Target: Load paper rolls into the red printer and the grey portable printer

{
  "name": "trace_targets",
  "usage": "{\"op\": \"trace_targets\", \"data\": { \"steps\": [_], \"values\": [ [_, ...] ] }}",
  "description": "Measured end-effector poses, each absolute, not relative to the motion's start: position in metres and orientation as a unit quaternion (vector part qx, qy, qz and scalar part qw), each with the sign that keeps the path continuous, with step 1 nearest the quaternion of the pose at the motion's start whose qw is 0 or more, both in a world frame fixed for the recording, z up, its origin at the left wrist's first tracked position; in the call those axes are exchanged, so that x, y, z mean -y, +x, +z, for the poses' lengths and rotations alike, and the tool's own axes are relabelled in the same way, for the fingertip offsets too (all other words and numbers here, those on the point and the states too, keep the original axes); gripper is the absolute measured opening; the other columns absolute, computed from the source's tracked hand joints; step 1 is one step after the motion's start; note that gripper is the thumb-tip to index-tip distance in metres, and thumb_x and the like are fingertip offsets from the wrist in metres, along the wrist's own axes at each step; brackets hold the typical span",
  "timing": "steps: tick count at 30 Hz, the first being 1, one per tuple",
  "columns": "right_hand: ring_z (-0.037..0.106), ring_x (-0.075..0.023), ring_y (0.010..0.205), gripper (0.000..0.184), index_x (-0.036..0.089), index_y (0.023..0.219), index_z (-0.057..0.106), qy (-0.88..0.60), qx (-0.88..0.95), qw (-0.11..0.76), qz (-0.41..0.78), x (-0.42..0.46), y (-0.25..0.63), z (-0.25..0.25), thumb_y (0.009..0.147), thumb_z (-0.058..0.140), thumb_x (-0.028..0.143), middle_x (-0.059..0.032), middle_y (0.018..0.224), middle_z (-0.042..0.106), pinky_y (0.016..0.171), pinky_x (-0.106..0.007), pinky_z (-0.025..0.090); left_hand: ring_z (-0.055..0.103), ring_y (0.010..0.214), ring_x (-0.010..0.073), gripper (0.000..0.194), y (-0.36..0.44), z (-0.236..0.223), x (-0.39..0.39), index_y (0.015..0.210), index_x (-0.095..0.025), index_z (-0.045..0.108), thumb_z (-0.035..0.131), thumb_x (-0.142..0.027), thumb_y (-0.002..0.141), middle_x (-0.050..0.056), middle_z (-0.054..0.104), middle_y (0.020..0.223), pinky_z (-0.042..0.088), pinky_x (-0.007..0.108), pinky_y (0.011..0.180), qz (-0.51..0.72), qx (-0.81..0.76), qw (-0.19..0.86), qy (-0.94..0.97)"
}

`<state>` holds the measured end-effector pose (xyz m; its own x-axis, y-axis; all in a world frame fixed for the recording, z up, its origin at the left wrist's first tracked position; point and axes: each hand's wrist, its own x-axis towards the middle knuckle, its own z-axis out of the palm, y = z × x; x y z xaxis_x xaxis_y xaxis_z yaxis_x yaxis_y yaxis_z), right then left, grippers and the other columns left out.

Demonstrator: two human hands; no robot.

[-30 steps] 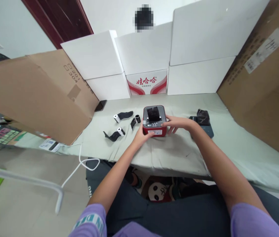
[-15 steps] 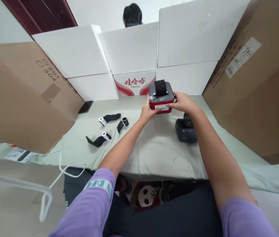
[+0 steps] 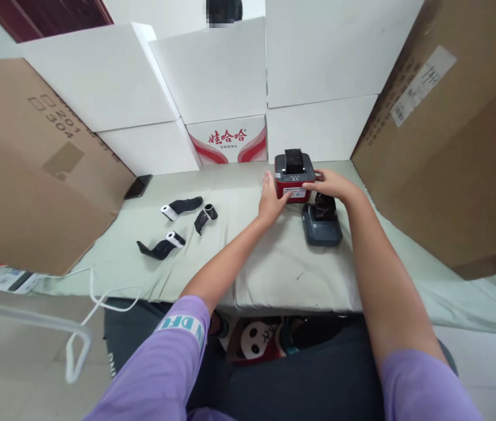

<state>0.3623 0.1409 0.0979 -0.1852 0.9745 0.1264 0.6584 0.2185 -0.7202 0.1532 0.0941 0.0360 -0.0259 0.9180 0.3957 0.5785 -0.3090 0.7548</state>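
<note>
A red and grey label printer (image 3: 297,190) stands upright at the back of the cloth-covered table, a black strip (image 3: 294,161) rising from its top slot. My left hand (image 3: 273,202) is open at its left side, fingers stretched and slightly apart from it, thumb near the front label. Curled round the printer's right side, my right hand (image 3: 333,183) has its thumb on the front edge. Just in front sits a smaller dark grey portable printer (image 3: 322,230), also with black material out of its top. To the left lie three small rolls with black strips: an upper one (image 3: 181,207), a middle one (image 3: 206,218) and a lower one (image 3: 162,248).
White boxes (image 3: 225,137) form a wall along the back, with a person's hair (image 3: 224,11) above. Large brown cartons stand at the left (image 3: 33,175) and right (image 3: 458,164). A dark phone (image 3: 138,186) lies by the left carton. A white cable (image 3: 94,292) hangs over the front edge.
The red printer has come down onto the table behind the small dark printer. My left fingers have loosened from its side. The whole view has shifted slightly.
</note>
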Motion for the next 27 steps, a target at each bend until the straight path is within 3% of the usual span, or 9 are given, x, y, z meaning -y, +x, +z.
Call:
{"op": "trace_targets", "data": {
  "steps": [2,5,8,10,14,18,23,27],
  "values": [
    [0.068,-0.0358,0.119,0.066,0.016,0.130,0.066,-0.605,0.657,0.328,0.308,-0.126,0.370,0.095,0.079,0.076,0.056,-0.0209,0.136,0.068,0.107,-0.054,0.051,0.010,0.165,0.0282,0.094,0.164,0.038,-0.062,0.167,-0.015,0.011,0.059,-0.055,0.097,0.017,0.015,0.175,0.017,0.047,0.134,0.455,-0.552,0.171,0.678],
    [0.069,-0.0346,0.117,0.061,0.016,0.125,0.066,-0.658,0.528,0.377,0.382,-0.092,0.377,0.085,0.090,0.057,0.065,-0.0208,0.130,0.071,0.103,-0.054,0.055,0.020,0.162,0.0335,0.107,0.188,0.032,-0.024,0.167,-0.017,0.013,0.065,-0.068,0.088,0.019,0.024,0.172,0.015,0.052,0.134,0.332,-0.512,0.267,0.746],
    [0.073,-0.0325,0.111,0.052,0.021,0.109,0.070,-0.648,0.444,0.408,0.465,-0.055,0.373,0.075,0.096,0.042,0.064,-0.0151,0.108,0.078,0.102,-0.050,0.057,0.023,0.160,0.0397,0.133,0.210,0.022,-0.011,0.167,-0.012,0.009,0.083,-0.066,0.071,0.024,0.019,0.172,0.021,0.055,0.132,0.275,-0.485,0.311,0.770],
    [0.072,-0.0313,0.113,0.054,0.023,0.102,0.071,-0.623,0.423,0.440,0.489,-0.036,0.361,0.074,0.098,0.036,0.064,-0.0126,0.103,0.079,0.105,-0.048,0.056,0.024,0.160,0.0388,0.138,0.211,0.018,-0.012,0.167,-0.010,0.007,0.087,-0.061,0.068,0.025,0.016,0.173,0.029,0.053,0.130,0.297,-0.471,0.320,0.767],
    [0.068,-0.0297,0.125,0.057,0.023,0.106,0.073,-0.543,0.449,0.479,0.524,-0.021,0.315,0.080,0.095,0.043,0.070,-0.0102,0.111,0.080,0.112,-0.046,0.051,0.029,0.159,0.0358,0.137,0.161,0.020,-0.005,0.167,-0.010,0.005,0.088,-0.057,0.069,0.025,0.021,0.171,0.036,0.049,0.127,0.351,-0.457,0.300,0.760],
    [0.062,-0.0263,0.135,0.059,0.024,0.118,0.073,-0.448,0.490,0.490,0.566,-0.017,0.245,0.072,0.089,0.056,0.072,-0.0055,0.127,0.076,0.121,-0.043,0.042,0.031,0.158,0.0341,0.126,0.077,0.021,0.028,0.168,-0.018,0.010,0.083,-0.060,0.075,0.018,0.023,0.173,0.040,0.047,0.125,0.380,-0.501,0.189,0.754],
    [0.061,-0.0292,0.134,0.072,0.019,0.120,0.072,-0.415,0.572,0.437,0.556,-0.012,0.183,0.055,0.086,0.053,0.080,-0.0069,0.131,0.074,0.122,-0.044,0.041,0.048,0.148,0.0386,0.124,0.017,0.018,0.051,0.168,-0.018,0.017,0.087,-0.057,0.073,0.020,0.034,0.168,0.048,0.047,0.118,0.295,-0.608,0.090,0.732],
    [0.052,-0.0313,0.144,0.078,0.022,0.134,0.067,-0.453,0.602,0.414,0.510,-0.010,0.176,0.044,0.089,0.046,0.082,-0.0056,0.143,0.067,0.127,-0.047,0.035,0.062,0.134,0.0383,0.112,0.011,0.018,0.045,0.167,-0.017,0.021,0.080,-0.055,0.081,0.019,0.049,0.160,0.054,0.044,0.108,0.242,-0.659,0.109,0.704]
  ]
}}
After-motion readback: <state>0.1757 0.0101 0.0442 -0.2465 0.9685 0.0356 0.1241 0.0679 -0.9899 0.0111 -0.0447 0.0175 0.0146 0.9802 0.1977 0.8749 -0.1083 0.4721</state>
